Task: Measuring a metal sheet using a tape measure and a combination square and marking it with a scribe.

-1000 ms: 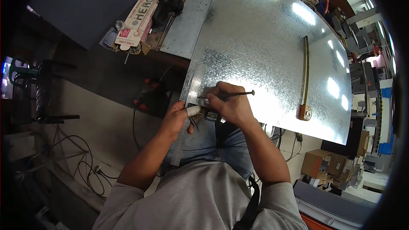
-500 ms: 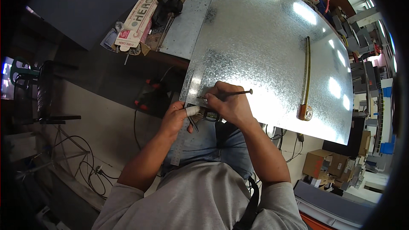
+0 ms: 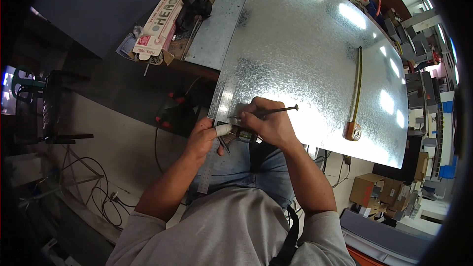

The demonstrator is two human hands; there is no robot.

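Item: metal sheet point(image 3: 305, 59), galvanised, large, lying on the surface and overhanging its near edge above my lap.

Item: steel ruler point(image 3: 217, 133), long, running along the sheet's 9 o'clock edge. My left hand point(image 3: 204, 138) presses on it, its grip closed over the ruler, one finger wrapped in white tape.

Item: thin dark scriber point(image 3: 276, 111), clasped in the grip of my right hand point(image 3: 268, 123), its point at the ruler's edge, its tail toward 3 o'clock.

Item: tape measure point(image 3: 355, 118), yellow blade drawn out across the sheet at 3 o'clock, well apart from my hands.

Item: cardboard box point(image 3: 160, 19), long, at 11 o'clock.
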